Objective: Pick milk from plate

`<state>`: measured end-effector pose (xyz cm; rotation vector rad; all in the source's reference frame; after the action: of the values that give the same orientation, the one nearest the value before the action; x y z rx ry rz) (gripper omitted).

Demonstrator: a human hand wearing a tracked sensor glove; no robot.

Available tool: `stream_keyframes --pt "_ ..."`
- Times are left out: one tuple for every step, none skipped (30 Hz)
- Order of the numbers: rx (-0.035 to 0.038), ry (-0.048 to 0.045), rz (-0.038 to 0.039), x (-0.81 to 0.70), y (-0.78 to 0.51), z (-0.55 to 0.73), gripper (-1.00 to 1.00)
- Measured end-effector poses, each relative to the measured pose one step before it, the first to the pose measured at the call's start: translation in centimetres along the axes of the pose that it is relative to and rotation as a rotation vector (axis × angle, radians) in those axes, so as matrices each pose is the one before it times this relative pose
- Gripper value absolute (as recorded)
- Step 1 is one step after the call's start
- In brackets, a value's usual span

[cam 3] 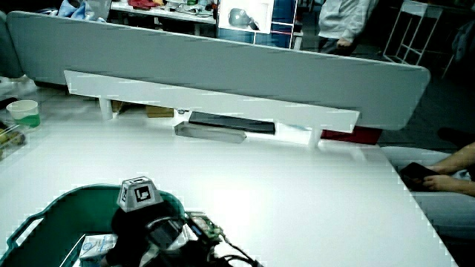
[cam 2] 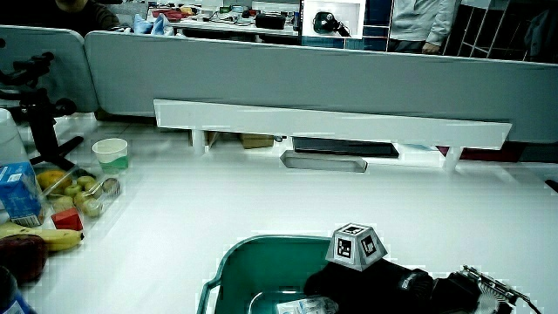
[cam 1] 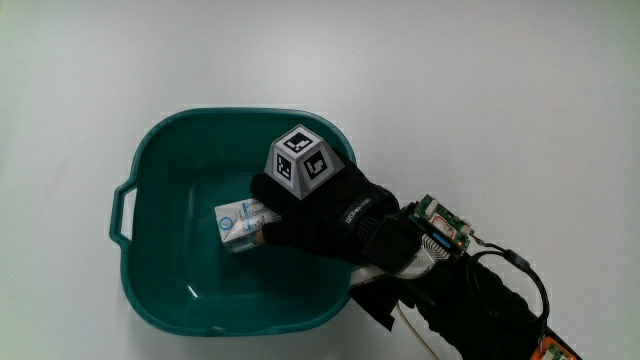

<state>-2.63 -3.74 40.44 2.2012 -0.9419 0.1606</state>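
A small white and blue milk carton (cam 1: 236, 220) lies on the floor of a teal basin (cam 1: 135, 160) with a handle on its rim. The gloved hand (cam 1: 310, 215) reaches down into the basin, and its curled fingers close around the end of the carton nearer the forearm. A patterned cube (cam 1: 300, 160) sits on the back of the hand. In both side views the hand (cam 2: 366, 283) (cam 3: 141, 226) is low inside the basin (cam 2: 228, 257) (cam 3: 44, 204), with the carton (cam 2: 305, 305) (cam 3: 93, 245) partly showing beside it.
In a side view, a paper cup (cam 2: 111, 153), a bowl of fruit (cam 2: 78, 192), a blue carton (cam 2: 17, 194) and a banana (cam 2: 44, 237) stand at the table's edge. A low grey partition (cam 2: 331, 131) closes off the table.
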Motion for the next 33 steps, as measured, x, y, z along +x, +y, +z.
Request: stream_keyframes --pt "0.01089 -0.00024 0.00961 -0.164 -0.218 0.216 1.00" --pt "-0.00344 -0.00070 0.00323 -0.043 -0.042 -0.007 1.00" --pt "0.00911 0.00090 0.00267 -0.053 -0.102 0.081 1.00" --pt "0.00421 -0.00361 0.00414 -0.115 -0.178 0.218 1.00" --pt "-0.00284 0.00720 0.00276 0.058 0.013 -0.038 1.00" --pt "0.00560 -0.00164 0.00276 -0.114 -0.301 0.314 1.00" --pt "0.00473 0.00031 -0.00139 -0.025 -0.192 0.187 1.00" --pt "0.00282 -0.00021 0.00796 -0.107 -0.242 0.245 1.00" --pt "0.00849 -0.00703 -0.00249 0.021 -0.155 0.117 1.00" --pt "0.00283 0.00608 0.00014 0.011 -0.251 0.220 1.00" --pt "0.00501 -0.00027 -0.00119 0.043 -0.190 0.143 1.00" --pt "0.00050 -0.00195 0.00057 0.066 -0.156 0.099 1.00" --pt "0.01562 0.00277 -0.00083 -0.014 -0.330 0.341 1.00" --pt "0.00482 -0.00058 0.00221 0.048 -0.165 0.197 1.00" --pt "0.00435 -0.00620 -0.00688 0.058 -0.170 0.209 1.00" --pt "-0.00471 0.00148 -0.00035 0.157 -0.079 0.023 1.00" --pt "0.01223 -0.00477 -0.00192 0.023 -0.300 0.337 1.00" --pt "0.01008 0.01002 -0.00021 0.071 -0.295 0.303 1.00" --pt "-0.00093 -0.00461 -0.00343 0.207 -0.098 0.041 1.00" --pt "0.00891 0.00752 0.00331 0.074 -0.292 0.307 1.00" --pt "0.00465 -0.00012 -0.00595 0.101 -0.273 0.285 1.00" --pt "0.00030 0.00487 0.00025 0.158 -0.147 0.114 1.00" --pt "0.01085 0.00636 0.00344 0.083 -0.281 0.300 1.00" --pt "0.00589 -0.00196 -0.00488 0.054 -0.305 0.345 1.00" --pt "0.01353 -0.01111 -0.00691 0.066 -0.332 0.373 1.00" --pt "-0.00772 0.00438 0.00331 0.250 -0.125 0.035 1.00" --pt "0.00454 0.00830 -0.00254 0.100 -0.308 0.320 1.00" --pt "0.01598 0.00010 -0.00479 0.014 -0.375 0.428 1.00" --pt "0.00641 0.00001 -0.00465 0.238 -0.172 0.125 1.00" --pt "0.00935 -0.00577 -0.00606 0.084 -0.263 0.312 1.00" --pt "0.00201 -0.00198 -0.00278 0.188 -0.148 0.133 1.00" --pt "0.00164 0.00814 -0.00082 0.116 -0.190 0.235 1.00" --pt "0.00004 -0.00362 -0.00960 0.200 -0.155 0.175 1.00"
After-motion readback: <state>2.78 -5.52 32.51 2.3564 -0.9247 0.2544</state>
